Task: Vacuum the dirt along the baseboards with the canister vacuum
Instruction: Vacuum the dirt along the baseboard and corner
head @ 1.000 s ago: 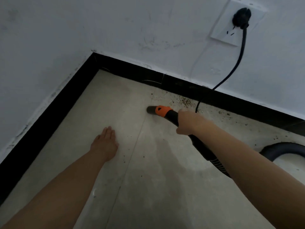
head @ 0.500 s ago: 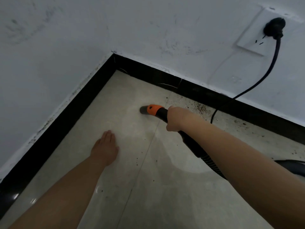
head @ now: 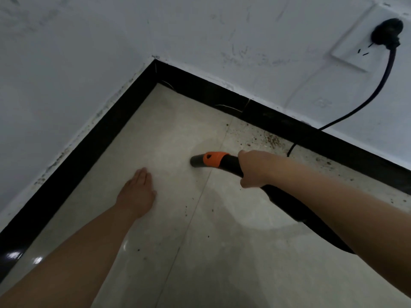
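Note:
My right hand (head: 255, 168) grips the black vacuum hose handle just behind its orange collar (head: 214, 159). The dark nozzle mouth (head: 196, 161) points left, low over the beige tile floor (head: 155, 134). Brown dirt specks (head: 270, 138) lie scattered along the black baseboard (head: 278, 121) of the back wall, beyond the nozzle and to its right. My left hand (head: 138, 192) lies flat on the tile with straight fingers, left of the nozzle. The hose (head: 295, 210) runs back under my right forearm.
A second black baseboard (head: 84, 150) runs along the left wall and meets the back one in the corner. A black plug (head: 387, 32) sits in a white wall socket at the top right; its cord (head: 355, 110) hangs down to the floor near the dirt.
The nozzle has drifted left, away from the dirt patch by the back baseboard. My view has shifted so the socket sits further right. My left hand stays flat on the tile.

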